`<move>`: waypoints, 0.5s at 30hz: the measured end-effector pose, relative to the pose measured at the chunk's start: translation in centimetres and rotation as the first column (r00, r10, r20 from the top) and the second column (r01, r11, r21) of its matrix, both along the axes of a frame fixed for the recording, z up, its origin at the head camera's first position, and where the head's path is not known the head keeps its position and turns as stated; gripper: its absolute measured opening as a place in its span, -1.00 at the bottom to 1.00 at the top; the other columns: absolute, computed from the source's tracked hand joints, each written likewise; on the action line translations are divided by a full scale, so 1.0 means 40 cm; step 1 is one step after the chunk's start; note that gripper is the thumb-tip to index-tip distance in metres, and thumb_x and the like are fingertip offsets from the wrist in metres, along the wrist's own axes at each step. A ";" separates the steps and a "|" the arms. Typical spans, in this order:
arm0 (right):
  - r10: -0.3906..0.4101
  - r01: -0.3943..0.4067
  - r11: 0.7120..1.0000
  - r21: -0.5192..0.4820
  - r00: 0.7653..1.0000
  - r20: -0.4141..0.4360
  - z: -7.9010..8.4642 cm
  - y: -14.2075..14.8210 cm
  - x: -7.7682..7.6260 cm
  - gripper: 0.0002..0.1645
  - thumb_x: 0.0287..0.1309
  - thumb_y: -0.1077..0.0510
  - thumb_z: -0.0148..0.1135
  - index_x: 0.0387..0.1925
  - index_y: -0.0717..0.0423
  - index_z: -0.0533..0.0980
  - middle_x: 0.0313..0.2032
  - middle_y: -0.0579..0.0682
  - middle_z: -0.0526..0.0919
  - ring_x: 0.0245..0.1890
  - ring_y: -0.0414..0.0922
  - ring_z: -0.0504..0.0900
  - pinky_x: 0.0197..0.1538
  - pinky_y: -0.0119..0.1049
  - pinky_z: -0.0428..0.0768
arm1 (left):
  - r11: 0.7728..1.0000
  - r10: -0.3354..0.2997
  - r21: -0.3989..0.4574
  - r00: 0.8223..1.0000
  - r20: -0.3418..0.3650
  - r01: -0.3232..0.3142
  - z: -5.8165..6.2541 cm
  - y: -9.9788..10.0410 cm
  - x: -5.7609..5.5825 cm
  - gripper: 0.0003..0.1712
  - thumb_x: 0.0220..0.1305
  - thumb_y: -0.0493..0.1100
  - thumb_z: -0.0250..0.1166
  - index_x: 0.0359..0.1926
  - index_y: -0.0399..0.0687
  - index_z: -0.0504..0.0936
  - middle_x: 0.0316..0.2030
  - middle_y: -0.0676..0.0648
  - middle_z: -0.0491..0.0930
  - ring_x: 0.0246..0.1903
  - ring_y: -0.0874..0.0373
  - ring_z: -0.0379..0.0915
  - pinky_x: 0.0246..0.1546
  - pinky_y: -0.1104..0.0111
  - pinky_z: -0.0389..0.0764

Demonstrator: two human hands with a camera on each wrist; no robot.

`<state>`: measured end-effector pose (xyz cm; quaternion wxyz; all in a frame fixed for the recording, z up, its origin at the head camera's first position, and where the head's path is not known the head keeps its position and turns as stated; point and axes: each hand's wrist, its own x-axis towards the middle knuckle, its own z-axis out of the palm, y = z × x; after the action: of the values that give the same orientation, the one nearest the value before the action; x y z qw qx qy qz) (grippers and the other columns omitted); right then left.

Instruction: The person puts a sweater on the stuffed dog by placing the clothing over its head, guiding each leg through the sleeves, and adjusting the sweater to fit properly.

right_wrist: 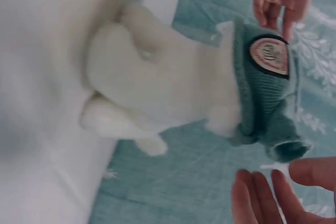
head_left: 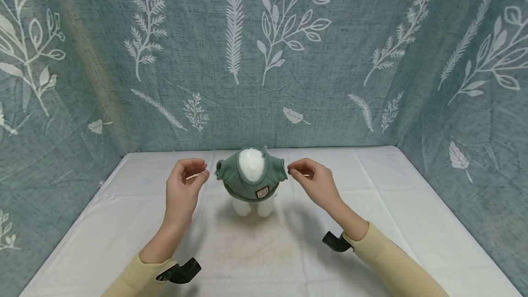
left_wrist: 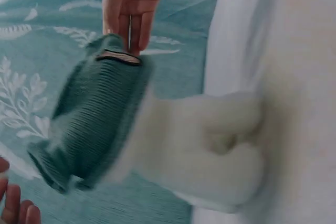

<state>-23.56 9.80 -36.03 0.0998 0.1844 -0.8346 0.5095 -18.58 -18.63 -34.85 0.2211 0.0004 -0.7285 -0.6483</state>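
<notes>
A white plush toy [head_left: 265,206] stands upright on its legs in the middle of the cloth. Over its upper part sits a small green knitted sweater [head_left: 236,182], with white fur showing through the neck opening. A badge patch [right_wrist: 270,56] is on the sweater's front, and its short sleeves stick out to both sides. My left hand [head_left: 184,189] is just beyond the left sleeve, fingers loosely bent and nothing between them. On the other side my right hand [head_left: 316,182] has its fingertips close to the right sleeve's cuff; the right wrist view shows a gap there.
A white cloth [head_left: 363,251] covers the table. Blue-green curtains [head_left: 264,118] with white leaf patterns hang behind it and along both sides. Black wrist mounts [head_left: 180,272] sit at the cuffs of the cream sleeves [head_left: 396,262].
</notes>
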 end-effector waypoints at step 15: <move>0.099 -0.100 0.995 0.022 0.896 -0.432 0.046 -0.100 -0.012 -0.75 0.12 0.14 0.34 -0.13 0.08 0.63 -0.16 -0.05 0.68 -0.09 -0.15 0.62 0.02 -0.27 0.60 | 0.950 -0.116 -0.312 0.960 -0.256 0.031 0.021 0.077 -0.038 -0.79 0.15 -0.20 0.38 -0.16 -0.07 0.68 -0.10 -0.04 0.55 -0.01 0.16 0.39 0.07 0.20 0.43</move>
<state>-24.06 5.81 -34.19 0.2563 0.3353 -0.7810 0.4605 -20.08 -15.55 -34.01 0.2915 -0.1497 -0.7821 -0.5301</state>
